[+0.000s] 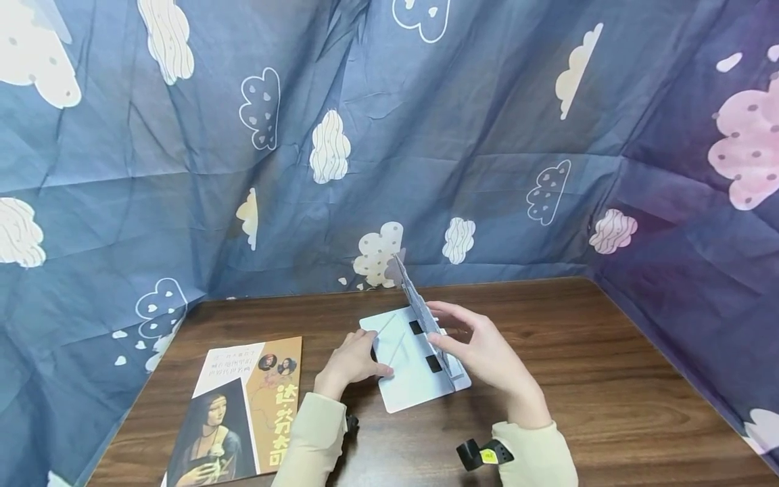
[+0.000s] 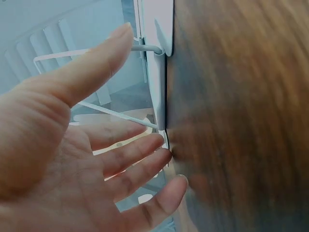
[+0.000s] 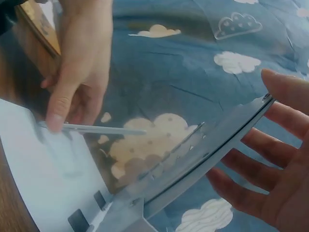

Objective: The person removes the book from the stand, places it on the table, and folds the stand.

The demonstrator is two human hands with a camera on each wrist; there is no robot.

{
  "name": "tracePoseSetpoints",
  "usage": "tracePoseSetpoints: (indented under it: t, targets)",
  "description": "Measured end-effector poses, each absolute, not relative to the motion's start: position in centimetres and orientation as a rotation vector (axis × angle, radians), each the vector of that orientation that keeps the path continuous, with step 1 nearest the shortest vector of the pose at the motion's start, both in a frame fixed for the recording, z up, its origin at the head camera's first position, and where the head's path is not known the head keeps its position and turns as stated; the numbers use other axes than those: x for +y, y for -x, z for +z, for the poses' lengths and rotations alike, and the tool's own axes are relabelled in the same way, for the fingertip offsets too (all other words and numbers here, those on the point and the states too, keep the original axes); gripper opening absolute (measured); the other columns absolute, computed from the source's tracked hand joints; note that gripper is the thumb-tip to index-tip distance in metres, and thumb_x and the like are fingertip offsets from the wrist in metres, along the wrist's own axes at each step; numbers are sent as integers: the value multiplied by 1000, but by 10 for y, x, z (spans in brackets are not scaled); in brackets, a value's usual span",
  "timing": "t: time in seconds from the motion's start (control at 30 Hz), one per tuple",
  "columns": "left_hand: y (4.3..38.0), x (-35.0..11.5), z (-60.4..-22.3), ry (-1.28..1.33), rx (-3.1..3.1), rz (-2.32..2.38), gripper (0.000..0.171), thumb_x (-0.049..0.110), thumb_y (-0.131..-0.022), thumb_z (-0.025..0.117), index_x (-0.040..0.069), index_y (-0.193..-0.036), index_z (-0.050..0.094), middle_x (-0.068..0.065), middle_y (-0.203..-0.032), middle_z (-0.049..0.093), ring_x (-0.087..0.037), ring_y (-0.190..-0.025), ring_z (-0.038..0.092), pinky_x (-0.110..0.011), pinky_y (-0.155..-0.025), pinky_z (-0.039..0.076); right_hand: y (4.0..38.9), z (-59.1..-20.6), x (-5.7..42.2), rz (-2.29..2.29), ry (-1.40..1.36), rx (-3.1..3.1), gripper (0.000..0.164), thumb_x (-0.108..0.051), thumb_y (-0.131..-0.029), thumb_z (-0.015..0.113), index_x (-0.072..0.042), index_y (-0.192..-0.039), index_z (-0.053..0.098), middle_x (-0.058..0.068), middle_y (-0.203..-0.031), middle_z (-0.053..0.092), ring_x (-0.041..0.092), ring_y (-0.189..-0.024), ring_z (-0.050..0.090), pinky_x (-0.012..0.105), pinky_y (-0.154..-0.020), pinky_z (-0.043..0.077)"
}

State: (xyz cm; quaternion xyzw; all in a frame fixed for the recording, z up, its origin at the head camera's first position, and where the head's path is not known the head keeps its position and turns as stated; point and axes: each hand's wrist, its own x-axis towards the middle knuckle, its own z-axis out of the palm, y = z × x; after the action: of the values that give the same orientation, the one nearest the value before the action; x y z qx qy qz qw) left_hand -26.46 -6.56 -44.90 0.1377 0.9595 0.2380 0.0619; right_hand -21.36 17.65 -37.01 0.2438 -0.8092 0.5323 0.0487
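1. Head view: the white metal folding stand (image 1: 404, 387) sits on the dark wood-grain table (image 1: 621, 392) between the left hand (image 1: 355, 358) and right hand (image 1: 481, 341). Its grey metal panel (image 1: 418, 306) is raised. The flat tan, black and white portrait book (image 1: 240, 412) lies left of the stand, touched by neither hand. Room looks tightest between book and left sleeve, wider to the right; the blue cloud-print cloth (image 1: 292, 223) borders the table's back edge.

2. Left wrist view: the left hand is relaxed, fingers extended, thumb at the bent white wire prop (image 2: 116, 114), which is lifted off the base. Fingertips lie beside the stand's edge.

3. Right wrist view: the right hand lightly grasps the tilted panel, thumb at its free edge, fingers behind. The prop appears short of the panel, so bracing seems unfinished.
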Motion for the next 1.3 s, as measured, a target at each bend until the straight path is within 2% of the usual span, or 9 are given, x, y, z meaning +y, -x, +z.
tracePoseSetpoints:
  t: [0.1, 0.3, 0.4, 0.53, 0.73, 1.3]
  targets:
    - [263, -63, -450, -428, 2901, 725, 83, 42, -75, 83, -1, -138, 50, -21, -135, 50, -37, -126, 44, -61, -95, 41, 215, -371, 186, 1680, -705, -2438, 48, -17, -91, 72, -11, -136, 57, 12, -128, 62, 28, -113, 60, 50, -96, 46]
    - [261, -60, -449, -434, 2907, 725, 82, 41, -76, 83, -2, -137, 51, -21, -137, 50, -37, -127, 44, -62, -94, 40, 216, -374, 203, 1803, -595, -2355, 47, -17, -92, 70, -10, -137, 56, 13, -127, 62, 28, -110, 59, 31, -88, 50]
    - [262, -60, -448, -428, 2908, 731, 82, 40, -75, 84, -3, -137, 51, -21, -137, 49, -38, -126, 44, -62, -94, 40, 217, -377, 213, 1850, -518, -2314, 47, -17, -94, 68, -8, -138, 56, 15, -127, 61, 23, -107, 60, 28, -83, 50]
    - [262, -59, -447, -404, 2907, 736, 82, 41, -75, 84, -3, -137, 52, -20, -137, 49, -37, -126, 44, -63, -95, 39, 218, -379, 223, 1873, -463, -2272, 47, -16, -95, 66, -5, -139, 54, 18, -130, 60, 17, -107, 61, 27, -84, 51]
    - [261, -58, -448, -415, 2924, 700, 80, 41, -75, 84, -2, -135, 54, -18, -133, 51, -36, -123, 45, -60, -92, 42, 219, -383, 229, 1921, -464, -2222, 47, -13, -95, 65, -1, -139, 52, 20, -132, 58, 17, -109, 63, 28, -84, 53]
    - [260, -57, -450, -380, 2918, 716, 79, 40, -74, 85, 1, -136, 54, -16, -134, 50, -34, -121, 44, -61, -90, 42, 221, -391, 237, 2026, -419, -2157, 46, -11, -96, 63, 0, -139, 51, 8, -125, 64, 15, -100, 64, 29, -77, 53]
